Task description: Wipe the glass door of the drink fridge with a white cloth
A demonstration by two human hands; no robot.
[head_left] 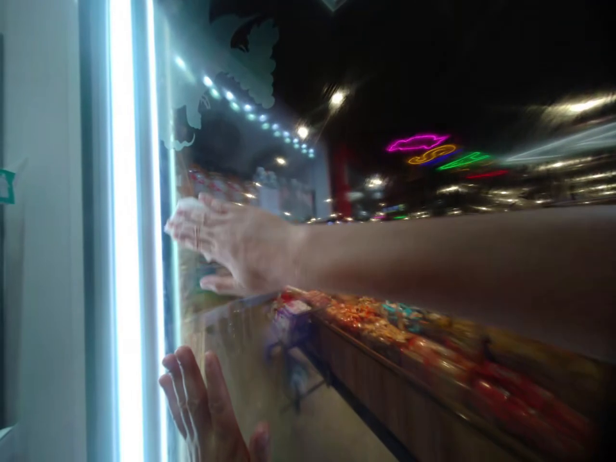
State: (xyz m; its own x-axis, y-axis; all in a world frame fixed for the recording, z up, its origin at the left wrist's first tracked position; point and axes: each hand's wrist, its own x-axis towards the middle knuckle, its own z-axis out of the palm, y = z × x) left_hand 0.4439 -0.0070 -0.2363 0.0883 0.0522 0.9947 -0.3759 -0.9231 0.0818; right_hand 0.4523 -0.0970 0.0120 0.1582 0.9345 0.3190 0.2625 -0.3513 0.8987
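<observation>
From the right edge my right arm stretches across the view, and my right hand (231,240) lies flat against a glass pane (226,333) beside a bright light strip. A white cloth or tissue (190,205) shows at its fingertips, held between the fingers and the glass. Lower down, my left hand (206,410) is raised with its fingers spread, at or very close to the pane, holding nothing. Its wrist is cut off by the bottom edge of the view.
Vertical light strips (128,231) glow beside a pale wall panel (45,256) on the left. A long wooden bin (366,372) full of colourful wrapped items runs along the lower right. Blurred neon signs (430,151) hang farther back. A leaf-like decal (250,58) is high on the glass.
</observation>
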